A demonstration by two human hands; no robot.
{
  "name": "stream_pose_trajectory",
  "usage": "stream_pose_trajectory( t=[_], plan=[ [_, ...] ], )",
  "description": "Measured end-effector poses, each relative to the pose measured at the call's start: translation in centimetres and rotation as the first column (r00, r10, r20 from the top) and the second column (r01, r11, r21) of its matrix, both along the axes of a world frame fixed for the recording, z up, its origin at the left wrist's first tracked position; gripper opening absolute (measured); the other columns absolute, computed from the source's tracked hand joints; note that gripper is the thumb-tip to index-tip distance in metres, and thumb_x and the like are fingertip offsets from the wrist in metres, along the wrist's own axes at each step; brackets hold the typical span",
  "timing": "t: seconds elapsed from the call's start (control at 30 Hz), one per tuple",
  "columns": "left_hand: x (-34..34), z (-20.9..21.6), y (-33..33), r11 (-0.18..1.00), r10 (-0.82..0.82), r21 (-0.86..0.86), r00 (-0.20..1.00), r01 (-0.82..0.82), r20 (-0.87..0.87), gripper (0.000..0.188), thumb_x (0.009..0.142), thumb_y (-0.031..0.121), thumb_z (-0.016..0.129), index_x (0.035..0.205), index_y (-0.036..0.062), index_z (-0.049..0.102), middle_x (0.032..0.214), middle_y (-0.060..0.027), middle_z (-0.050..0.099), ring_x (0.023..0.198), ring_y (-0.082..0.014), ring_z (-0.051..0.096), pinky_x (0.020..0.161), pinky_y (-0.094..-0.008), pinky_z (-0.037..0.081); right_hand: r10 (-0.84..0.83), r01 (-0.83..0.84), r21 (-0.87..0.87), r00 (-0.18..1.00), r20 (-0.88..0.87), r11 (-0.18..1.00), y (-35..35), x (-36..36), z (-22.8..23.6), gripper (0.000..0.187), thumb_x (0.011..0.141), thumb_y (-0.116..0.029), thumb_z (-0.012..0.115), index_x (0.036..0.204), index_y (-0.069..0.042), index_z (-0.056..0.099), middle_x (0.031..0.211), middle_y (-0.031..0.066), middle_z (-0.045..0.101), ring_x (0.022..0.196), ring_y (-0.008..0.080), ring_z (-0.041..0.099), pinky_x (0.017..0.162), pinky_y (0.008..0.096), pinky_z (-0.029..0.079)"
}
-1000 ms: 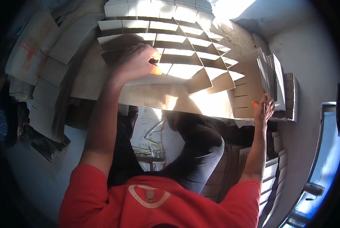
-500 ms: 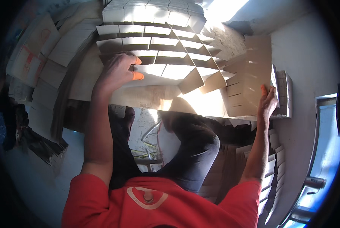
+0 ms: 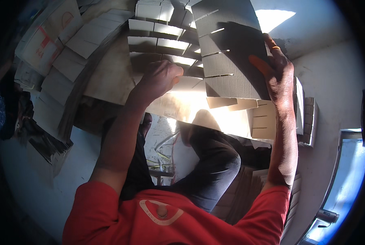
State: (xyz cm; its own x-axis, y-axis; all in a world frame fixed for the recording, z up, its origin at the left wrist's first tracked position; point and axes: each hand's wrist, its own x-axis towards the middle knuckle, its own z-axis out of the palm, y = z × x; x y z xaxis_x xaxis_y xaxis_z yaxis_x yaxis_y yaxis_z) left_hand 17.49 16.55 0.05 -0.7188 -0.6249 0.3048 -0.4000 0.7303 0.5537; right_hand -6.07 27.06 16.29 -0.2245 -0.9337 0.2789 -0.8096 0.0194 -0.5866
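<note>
A partly assembled cardboard divider grid (image 3: 176, 44) lies in front of me, its long strips standing on edge and crossed by slotted pieces. My left hand (image 3: 160, 79) is closed at the grid's near strip, fingers pressed together, with orange covers on the fingertips. My right hand (image 3: 279, 75) grips the right edge of a slotted cardboard piece (image 3: 233, 53), thumb on the face towards me. Several slits run in from that piece's left edge. It is tilted above the grid's right side and hides part of it. Whether its slits meet the strips cannot be seen.
The grid rests on a wooden board (image 3: 109, 77) above my knees. More slotted pieces (image 3: 264, 118) lie at its right end. Stacked cardboard sheets (image 3: 74, 53) stand at the left, and another stack (image 3: 309, 118) at the right by the wall. A blue door (image 3: 346, 175) is far right.
My right hand has picked up a slotted piece from the right pile and carried it up and left over the grid. My left hand has shifted right along the near strip, fingers closing.
</note>
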Motion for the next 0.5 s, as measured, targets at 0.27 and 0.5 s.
stream_pose_trajectory(
  t=[0.27, 0.5],
  plan=[
    [-0.2, -1.7, -0.2, 0.974, -0.039, -0.228, 0.982, -0.005, -0.187, 0.012, 0.067, 0.005, 0.066, 0.073, 0.0085, 0.056, 0.069, -0.0093, 0.056, 0.071, -0.0282, 0.058, 0.065, -0.041, 0.047, 0.065, -0.062, 0.06, 0.997, -0.043, 0.996, -2.5, 0.3, -1.9, 0.06, 0.082, -0.004, 0.07, 0.136, -0.003, 0.045, 0.088, 0.0087, 0.07, 0.076, 0.0071, 0.06, 0.071, 0.0223, 0.049],
    [-0.3, -1.0, -0.2, 0.987, -0.03, -0.164, 0.983, 0.0, -0.18, 0.009, 0.068, 0.005, 0.065, 0.071, 0.0065, 0.057, 0.07, -0.0113, 0.058, 0.073, -0.0299, 0.059, 0.065, -0.0421, 0.048, 0.216, -0.215, 0.011, 0.975, -0.059, 0.977, -4.0, 0.2, -3.4, 0.06, 0.082, -0.003, 0.069, 0.137, -0.001, 0.044, 0.096, 0.0089, 0.068, 0.081, 0.0078, 0.058, 0.075, 0.0243, 0.049]
  ],
)
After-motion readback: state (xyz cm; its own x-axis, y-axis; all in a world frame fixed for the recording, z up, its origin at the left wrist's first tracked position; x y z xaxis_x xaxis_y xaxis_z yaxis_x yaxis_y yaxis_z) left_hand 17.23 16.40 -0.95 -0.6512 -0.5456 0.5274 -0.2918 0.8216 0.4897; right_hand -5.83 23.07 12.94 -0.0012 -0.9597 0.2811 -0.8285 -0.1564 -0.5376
